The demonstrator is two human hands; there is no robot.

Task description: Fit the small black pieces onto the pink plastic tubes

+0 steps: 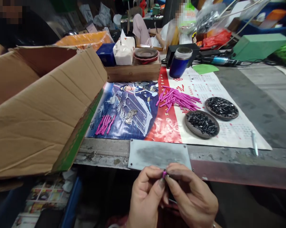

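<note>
My left hand (147, 193) and my right hand (192, 193) meet at the fingertips, low in the view, in front of the table edge. Both pinch a small magenta piece (164, 174) with a dark tip. Beyond them lies a loose pile of magenta sticks (178, 97) on a printed poster. A smaller group of magenta sticks (105, 124) is at the left, beside a cluster of small metallic pieces (130, 116). Two round dishes, one nearer (201, 124) and one farther (221, 108), hold small black pieces.
A large open cardboard box (45, 117) stands at the left. Behind the poster are a wooden box (133, 72) with tissues and a blue cup (180, 63). A grey plate (159, 154) sits at the table edge; a white tube (254, 143) lies right. People are beyond.
</note>
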